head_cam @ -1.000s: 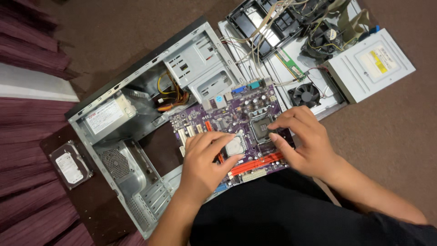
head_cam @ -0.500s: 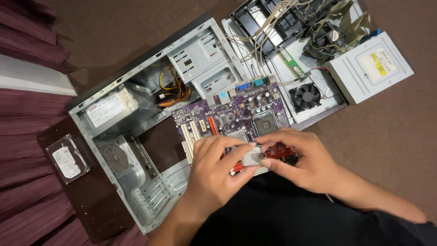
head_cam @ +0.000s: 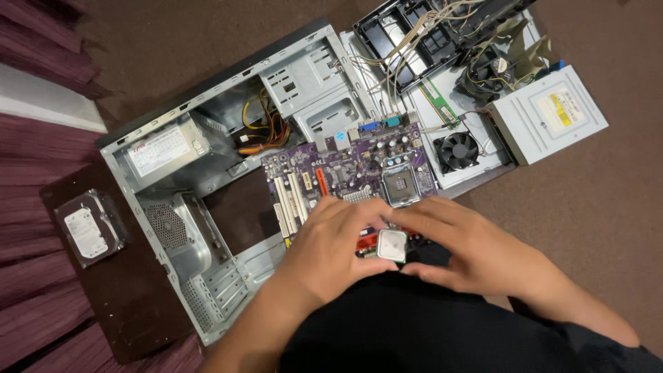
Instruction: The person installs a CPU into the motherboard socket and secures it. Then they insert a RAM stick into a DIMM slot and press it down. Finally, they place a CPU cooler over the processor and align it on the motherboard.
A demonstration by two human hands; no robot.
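A purple motherboard (head_cam: 345, 166) lies across the edge of an open grey computer case (head_cam: 207, 207) on the floor. Its square processor socket (head_cam: 401, 186) is uncovered. Just below the board, my left hand (head_cam: 331, 252) and my right hand (head_cam: 469, 252) meet over my lap. Between their fingertips they hold a small square silver processor chip (head_cam: 392, 245), flat side up. Both hands cover the board's near edge and its red and orange slots.
A power supply (head_cam: 162, 152) sits in the case's left end. A hard drive (head_cam: 88, 229) lies on a dark mat at the left. An optical drive (head_cam: 549, 121), a black fan (head_cam: 459, 150), a green memory stick (head_cam: 438, 103) and a cable-filled black frame (head_cam: 428, 34) lie at the upper right.
Both hands have come off the motherboard and drawn back toward my lap. The silver chip has come up from the socket area and now sits between the fingertips.
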